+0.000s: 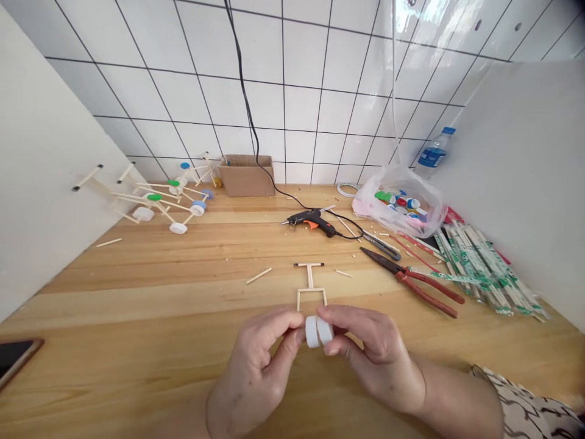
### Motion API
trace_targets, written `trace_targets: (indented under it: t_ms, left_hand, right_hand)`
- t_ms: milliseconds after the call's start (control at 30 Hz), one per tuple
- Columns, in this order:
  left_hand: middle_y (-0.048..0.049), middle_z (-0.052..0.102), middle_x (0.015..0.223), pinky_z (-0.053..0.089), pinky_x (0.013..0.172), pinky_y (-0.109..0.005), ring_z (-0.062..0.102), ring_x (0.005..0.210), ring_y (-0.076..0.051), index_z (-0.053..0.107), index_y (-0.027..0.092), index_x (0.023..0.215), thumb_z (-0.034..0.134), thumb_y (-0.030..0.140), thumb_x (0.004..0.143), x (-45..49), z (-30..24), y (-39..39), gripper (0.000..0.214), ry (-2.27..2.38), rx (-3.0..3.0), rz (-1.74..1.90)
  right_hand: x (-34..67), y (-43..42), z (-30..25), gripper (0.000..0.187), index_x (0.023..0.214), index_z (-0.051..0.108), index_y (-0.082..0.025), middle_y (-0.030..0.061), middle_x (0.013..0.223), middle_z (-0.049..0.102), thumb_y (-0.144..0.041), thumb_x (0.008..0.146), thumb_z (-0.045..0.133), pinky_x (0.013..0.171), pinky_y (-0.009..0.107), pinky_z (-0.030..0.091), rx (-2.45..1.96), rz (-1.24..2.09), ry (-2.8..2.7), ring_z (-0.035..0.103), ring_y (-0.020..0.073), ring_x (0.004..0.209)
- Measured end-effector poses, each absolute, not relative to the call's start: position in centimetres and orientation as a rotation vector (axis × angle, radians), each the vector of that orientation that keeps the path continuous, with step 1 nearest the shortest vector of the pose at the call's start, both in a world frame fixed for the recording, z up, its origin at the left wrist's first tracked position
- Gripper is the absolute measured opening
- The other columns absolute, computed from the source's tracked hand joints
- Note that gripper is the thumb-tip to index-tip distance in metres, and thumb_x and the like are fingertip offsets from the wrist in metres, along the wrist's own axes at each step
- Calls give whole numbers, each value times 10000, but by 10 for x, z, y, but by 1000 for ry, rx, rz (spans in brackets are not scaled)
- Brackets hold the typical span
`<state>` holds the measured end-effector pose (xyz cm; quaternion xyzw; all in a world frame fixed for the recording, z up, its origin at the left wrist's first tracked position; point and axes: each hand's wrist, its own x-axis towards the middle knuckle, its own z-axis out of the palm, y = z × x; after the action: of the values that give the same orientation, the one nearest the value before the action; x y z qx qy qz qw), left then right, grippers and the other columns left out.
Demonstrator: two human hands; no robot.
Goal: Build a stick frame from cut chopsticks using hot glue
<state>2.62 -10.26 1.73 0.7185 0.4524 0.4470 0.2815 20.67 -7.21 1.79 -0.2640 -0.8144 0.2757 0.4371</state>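
My left hand (253, 360) and my right hand (372, 353) meet above the wooden table, pinching a pair of white plastic bottle caps (316, 331) between their fingers. The caps sit back to back, and my fingertips cover part of them. Just beyond my hands lies a flat frame of glued wooden sticks (311, 285) shaped like a T with a crossbar, and its near end almost reaches the caps. Neither hand touches the frame, as far as I can tell.
A black hot glue gun (308, 222) with its cord lies mid-table beside red-handled pliers (411, 282). Bundled chopsticks (484, 268), a plastic bag of bottle caps (397, 204), a cardboard box (247, 175) and stick-and-cap vehicles (155, 198) surround the work area. A phone (13, 360) lies at left.
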Motion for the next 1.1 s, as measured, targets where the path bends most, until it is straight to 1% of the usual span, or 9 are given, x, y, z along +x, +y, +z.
trace_targets:
  t_ms: [100, 167, 300, 400, 500, 633, 733, 900, 1100]
  left_hand:
    - [48, 442, 548, 352, 456, -164, 404, 487, -84, 569, 174, 683, 435, 169, 885, 26, 18, -101, 243, 1182, 1854, 1126]
    - [43, 451, 553, 366, 475, -168, 425, 501, -88, 570, 174, 679, 439, 167, 883, 26, 19, -101, 243, 1187, 1876, 1129]
    - [33, 497, 601, 391, 535, -176, 467, 539, -92, 567, 176, 747, 447, 100, 858, 25, 17, -102, 180, 1193, 2067, 1261]
    - [26, 523, 631, 393, 549, -180, 481, 555, -93, 555, 178, 770, 447, 76, 851, 25, 17, -103, 169, 1181, 2136, 1295]
    - [45, 462, 583, 365, 503, -169, 436, 509, -81, 558, 177, 750, 455, 103, 865, 25, 19, -104, 171, 1196, 2056, 1240]
    - [57, 395, 546, 332, 456, -161, 378, 472, -72, 527, 177, 662, 436, 138, 884, 27, 23, -104, 243, 1169, 1961, 1165]
    - [47, 439, 567, 353, 484, -168, 417, 496, -78, 527, 177, 686, 442, 119, 871, 27, 23, -106, 211, 1169, 2012, 1216]
    - [29, 498, 614, 373, 519, -182, 460, 533, -90, 542, 178, 773, 448, 69, 848, 27, 18, -107, 162, 1171, 2135, 1289]
    - [22, 509, 600, 387, 518, -187, 472, 525, -95, 568, 172, 772, 421, 96, 861, 28, 18, -107, 187, 1149, 2096, 1231]
  right_hand:
    - [208, -72, 18, 335, 1231, 535, -223, 50, 839, 717, -204, 897, 555, 674, 214, 552, -583, 558, -2060, 686, 150, 733]
    - [208, -74, 16, 329, 1216, 549, -217, 54, 843, 718, -204, 888, 570, 668, 211, 551, -608, 590, -2041, 684, 147, 718]
    - [205, -78, 12, 215, 1067, 650, -216, 1, 679, 661, -310, 889, 573, 528, 182, 512, -759, 976, -1897, 612, 107, 545]
    - [203, -79, 12, 234, 1043, 667, -220, -18, 617, 621, -358, 900, 543, 478, 173, 496, -797, 1153, -1802, 579, 95, 495]
    - [204, -79, 17, 221, 1074, 645, -225, 3, 691, 673, -311, 878, 590, 541, 183, 525, -751, 940, -1875, 628, 114, 565]
    - [207, -78, 21, 320, 1208, 554, -224, 48, 824, 717, -235, 889, 576, 641, 205, 552, -594, 614, -2019, 676, 139, 678]
    - [206, -79, 18, 297, 1191, 562, -222, 36, 793, 712, -272, 898, 563, 611, 198, 547, -627, 647, -2010, 668, 131, 644]
    - [203, -82, 13, 240, 1064, 636, -205, -11, 643, 649, -357, 900, 548, 479, 156, 497, -770, 961, -1879, 595, 90, 495]
    - [205, -84, 13, 261, 1105, 601, -216, 11, 744, 690, -351, 883, 581, 579, 168, 517, -681, 756, -1953, 629, 101, 592]
